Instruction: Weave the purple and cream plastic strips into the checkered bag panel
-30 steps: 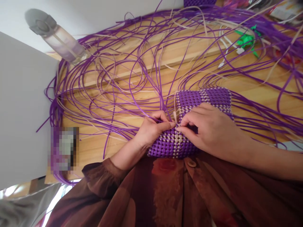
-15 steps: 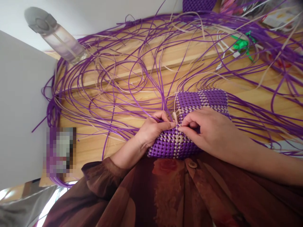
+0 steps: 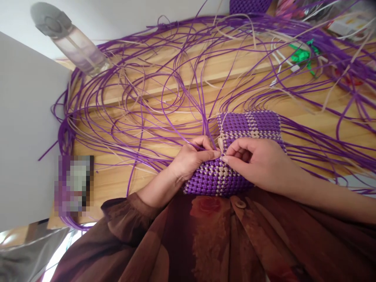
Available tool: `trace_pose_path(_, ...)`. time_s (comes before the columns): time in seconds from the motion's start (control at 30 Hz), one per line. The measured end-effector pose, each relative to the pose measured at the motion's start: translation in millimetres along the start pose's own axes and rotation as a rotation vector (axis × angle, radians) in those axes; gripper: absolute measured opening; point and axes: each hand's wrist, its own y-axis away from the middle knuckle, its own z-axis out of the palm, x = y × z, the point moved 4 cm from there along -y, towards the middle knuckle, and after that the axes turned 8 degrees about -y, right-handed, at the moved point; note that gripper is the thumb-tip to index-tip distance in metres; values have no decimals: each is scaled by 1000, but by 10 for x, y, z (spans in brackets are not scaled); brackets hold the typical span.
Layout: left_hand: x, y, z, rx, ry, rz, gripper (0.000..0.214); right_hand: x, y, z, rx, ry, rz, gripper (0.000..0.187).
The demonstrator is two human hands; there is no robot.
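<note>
A woven panel [image 3: 235, 123] of purple and beige plastic strips lies near my body, with long loose strips running out from its sides. My left hand [image 3: 194, 156] is closed at its left edge, thumb and fingers pinching purple strips [image 3: 205, 131] where they leave the weave. Just to the right, my right hand [image 3: 252, 156] pinches at the weave with thumb and index finger. A short beige strip loop [image 3: 221, 143] stands up between the two hands. Whatever lies right between the right fingertips is too small to make out.
Long purple and beige strips spread across the wooden table [image 3: 188, 100]. A clear bottle with a grey cap [image 3: 51, 19] stands at the back left. White cable ends [image 3: 294, 67] and a green tangle [image 3: 302, 55] lie at the right. A pixelated object [image 3: 78, 184] sits at the left edge.
My right hand's fingers have shifted slightly, still pinching beside the left thumb. The beige loop leans a little differently. The whole view has moved slightly; my left hand keeps its hold.
</note>
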Motion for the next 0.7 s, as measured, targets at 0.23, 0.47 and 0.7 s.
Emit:
trace_pose_path(0.23, 14, 16, -3, 13, -26, -32, 34, -44, 180, -51, -79, 114, -89, 9)
trace_pose_path(0.47, -2, -5, -31, 28, -77, -10, 31, -27, 321, -63, -176, 5, -178, 2)
trace_pose_path(0.7, 29, 33, -18, 32, -94, 8, 31, -40, 300, -69, -287, 58, -239, 24)
